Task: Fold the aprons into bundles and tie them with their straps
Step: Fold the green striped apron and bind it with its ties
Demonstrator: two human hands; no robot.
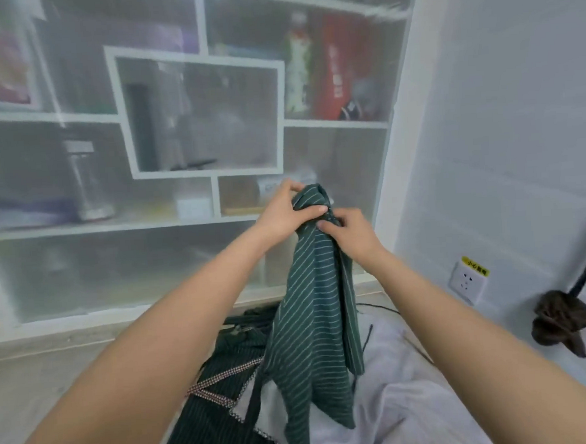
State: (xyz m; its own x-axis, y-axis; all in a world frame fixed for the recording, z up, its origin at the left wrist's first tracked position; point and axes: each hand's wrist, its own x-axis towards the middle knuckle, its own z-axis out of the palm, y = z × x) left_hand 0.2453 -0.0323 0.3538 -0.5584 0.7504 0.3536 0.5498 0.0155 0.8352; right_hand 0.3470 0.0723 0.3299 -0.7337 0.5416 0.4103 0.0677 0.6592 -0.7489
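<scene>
**Up off the pile, held by its top**

Evidently both hands clamp the green striped apron (310, 310) at its top, left hand (285, 210) above right hand (349, 234), letting it hang straight over the other aprons (220, 398), probably on the floor, ready for folding.

Yellow sticker (475, 266) atop white wall socket (466, 282): black Chinese characters, possibly "小心触电", blurred. Red bottle (335, 68) on shelf (335, 123): white vertical characters, unreadable. Nothing else legible.
</scene>
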